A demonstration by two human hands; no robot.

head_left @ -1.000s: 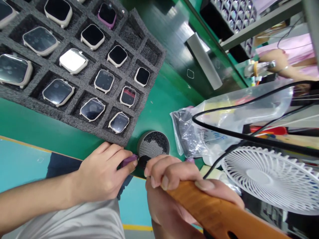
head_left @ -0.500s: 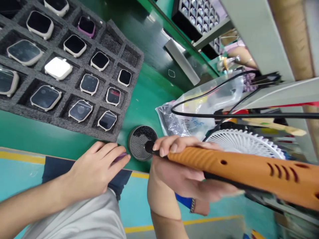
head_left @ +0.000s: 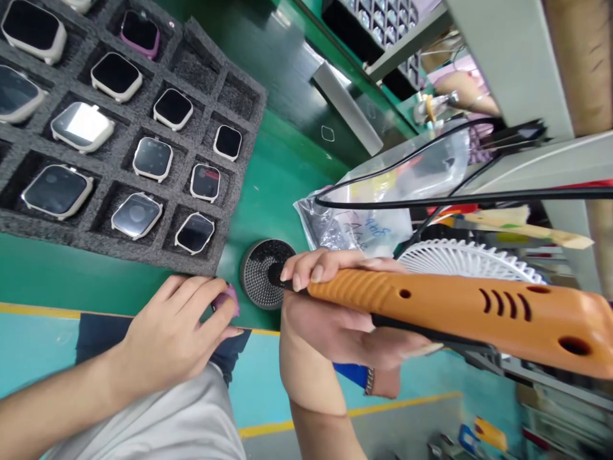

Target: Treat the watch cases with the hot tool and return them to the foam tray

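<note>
Orange plastic driver (head_left: 454, 313) is lying nearly level across the lower right of the frame. I am noting the right hand (head_left: 335, 306) clenching its front end, tip pointing left over the round dish (head_left: 261, 271). The left hand (head_left: 177, 332) is pinching a purple watch body (head_left: 227, 298) just left of that dish.

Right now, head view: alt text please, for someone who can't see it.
A right hand grips an orange electric screwdriver, its dark tip over a round dish of tiny parts on a green bench. The left hand pinches a small pink part beside the dish; above lies a grey foam tray of watch bodies.
</note>
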